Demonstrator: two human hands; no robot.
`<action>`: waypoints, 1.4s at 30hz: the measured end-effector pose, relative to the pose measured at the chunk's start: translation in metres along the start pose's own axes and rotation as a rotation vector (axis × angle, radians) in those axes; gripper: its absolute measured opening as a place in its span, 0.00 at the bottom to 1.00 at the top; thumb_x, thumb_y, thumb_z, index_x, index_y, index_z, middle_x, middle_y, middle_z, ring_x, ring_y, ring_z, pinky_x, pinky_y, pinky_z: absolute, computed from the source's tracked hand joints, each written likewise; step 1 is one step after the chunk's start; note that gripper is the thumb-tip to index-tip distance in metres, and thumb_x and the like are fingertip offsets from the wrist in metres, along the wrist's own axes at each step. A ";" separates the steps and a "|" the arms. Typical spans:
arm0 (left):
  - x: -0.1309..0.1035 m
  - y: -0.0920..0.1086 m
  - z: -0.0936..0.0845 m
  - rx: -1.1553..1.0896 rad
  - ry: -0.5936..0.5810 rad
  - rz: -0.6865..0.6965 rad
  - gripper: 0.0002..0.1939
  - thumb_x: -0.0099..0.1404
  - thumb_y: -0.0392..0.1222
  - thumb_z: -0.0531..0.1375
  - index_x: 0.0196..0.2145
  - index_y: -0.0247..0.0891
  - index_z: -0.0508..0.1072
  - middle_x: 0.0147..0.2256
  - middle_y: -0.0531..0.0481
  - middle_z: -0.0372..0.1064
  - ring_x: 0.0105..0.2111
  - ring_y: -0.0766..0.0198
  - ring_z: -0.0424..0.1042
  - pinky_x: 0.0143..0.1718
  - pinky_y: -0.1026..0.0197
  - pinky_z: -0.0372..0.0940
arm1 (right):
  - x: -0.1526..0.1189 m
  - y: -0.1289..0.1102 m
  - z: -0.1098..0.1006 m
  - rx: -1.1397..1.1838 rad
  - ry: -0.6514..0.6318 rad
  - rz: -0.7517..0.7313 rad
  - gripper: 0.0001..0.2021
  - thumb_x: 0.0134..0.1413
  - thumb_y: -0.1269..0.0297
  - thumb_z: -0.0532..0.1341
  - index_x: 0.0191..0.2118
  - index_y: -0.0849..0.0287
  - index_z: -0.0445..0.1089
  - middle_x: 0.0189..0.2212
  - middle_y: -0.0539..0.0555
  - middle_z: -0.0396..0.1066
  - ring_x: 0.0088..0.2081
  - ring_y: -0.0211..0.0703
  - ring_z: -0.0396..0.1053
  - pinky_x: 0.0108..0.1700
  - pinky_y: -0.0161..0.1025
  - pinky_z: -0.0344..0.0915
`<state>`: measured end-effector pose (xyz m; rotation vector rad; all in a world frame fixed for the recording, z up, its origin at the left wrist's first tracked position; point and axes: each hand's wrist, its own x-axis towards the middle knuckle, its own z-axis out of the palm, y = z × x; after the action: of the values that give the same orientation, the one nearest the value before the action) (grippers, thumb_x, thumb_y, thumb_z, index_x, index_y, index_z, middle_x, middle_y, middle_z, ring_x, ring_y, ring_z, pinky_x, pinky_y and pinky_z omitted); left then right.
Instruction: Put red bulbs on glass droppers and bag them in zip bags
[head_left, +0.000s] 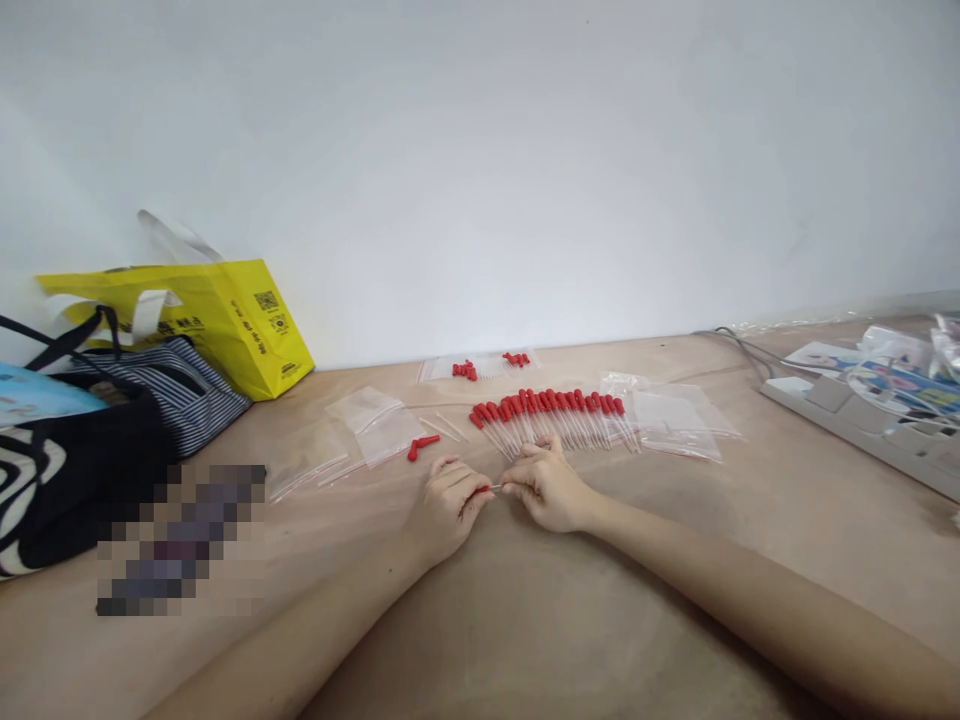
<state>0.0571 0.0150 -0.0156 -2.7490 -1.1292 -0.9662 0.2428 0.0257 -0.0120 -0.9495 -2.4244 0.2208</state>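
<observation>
A bulb (484, 489) and a thin tube (496, 487) lie on one line between the two hands, the bulb on the left and the tube running from it to the right. That shared axis runs almost level across the person's front, roughly parallel to the desk's far edge. The left hand (450, 503) pinches the bulb between thumb and fingers, covering most of it; the right hand (550, 488) pinches the tube near its other end, so only a short stretch shows in the gap. How deep the tube sits in the bulb, I cannot tell.

Both hands are low over the desk (600, 620), knuckles up and fingers curled inward, fingertips facing each other — near but apart. The left forearm slants in from the lower left, the right one from the lower right. Whether either wrist rests on the desk is unclear.

Just beyond the right hand is a row of droppers (561, 402), bulbs at the far end, tubes slanting back toward the person. Loose bulbs (424, 445) lie beyond the left hand and a little to its left — nearer to that hand than to the right — with loose tubes (450, 428) beside them.
</observation>
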 end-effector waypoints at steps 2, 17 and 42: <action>0.001 0.000 0.000 -0.003 -0.003 -0.006 0.09 0.62 0.39 0.51 0.28 0.38 0.68 0.27 0.53 0.71 0.29 0.66 0.68 0.46 0.54 0.52 | 0.001 0.000 -0.001 0.028 -0.034 0.025 0.10 0.53 0.70 0.51 0.27 0.57 0.69 0.22 0.48 0.70 0.30 0.37 0.57 0.40 0.40 0.41; 0.001 -0.007 -0.006 -0.027 0.062 -0.001 0.09 0.62 0.41 0.52 0.28 0.39 0.69 0.25 0.56 0.71 0.27 0.67 0.68 0.45 0.55 0.49 | 0.000 0.000 -0.001 0.040 0.002 0.088 0.10 0.53 0.70 0.50 0.29 0.58 0.68 0.24 0.49 0.70 0.31 0.37 0.57 0.41 0.41 0.41; 0.002 -0.044 -0.016 0.265 0.109 -0.461 0.15 0.55 0.46 0.58 0.41 0.41 0.67 0.38 0.48 0.68 0.40 0.56 0.64 0.43 0.52 0.53 | 0.036 0.020 -0.008 0.001 0.082 0.491 0.11 0.50 0.67 0.52 0.36 0.59 0.70 0.32 0.53 0.72 0.32 0.39 0.67 0.34 0.32 0.57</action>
<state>0.0212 0.0450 -0.0108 -2.2459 -1.7684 -0.9015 0.2367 0.0644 0.0031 -1.5108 -2.0809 0.3464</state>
